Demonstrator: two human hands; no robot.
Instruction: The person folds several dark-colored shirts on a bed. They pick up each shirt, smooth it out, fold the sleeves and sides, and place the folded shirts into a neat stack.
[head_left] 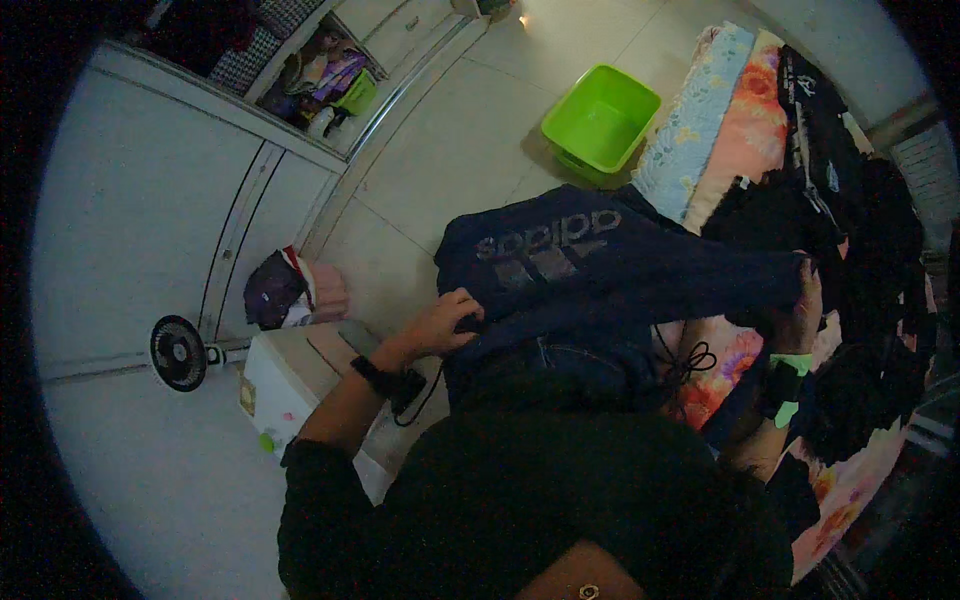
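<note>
Floor: pale tiles (430, 130) with thin joints, beyond the left hand (450, 318).
Wall side: pale cabinet doors (150, 200), well to the left of the left hand; the light is dim.
Bedding: floral cloth in orange and pink (735, 360), below and beside the right hand (808, 300); a light-blue patterned strip (695, 110) lies beyond it.
Garment: navy long-sleeved top (560, 240), soft and creased, with a grey print on its upper part; it is stretched between the two hands, in front of the body.
Left hand: fingers curled on the garment's near-left edge, grasping the cloth.
Right hand: grasping the far end of the extended sleeve; some fingers are hidden by cloth.
Dark clothes: black heap (870, 280), rumpled, just right of the right hand.
Cord: thin black looped string (690, 362), between the hands, nearer the right.
Basin: glossy bright-green tub (600, 120), rounded-rectangular, on the floor beyond and between the hands.
Open compartment: cabinet recess (283, 88), far ahead and left of the left hand, holding jumbled purple and pale articles and a green container (357, 93).
Fan: small round black-and-white fan (180, 353), left of the left hand.
</note>
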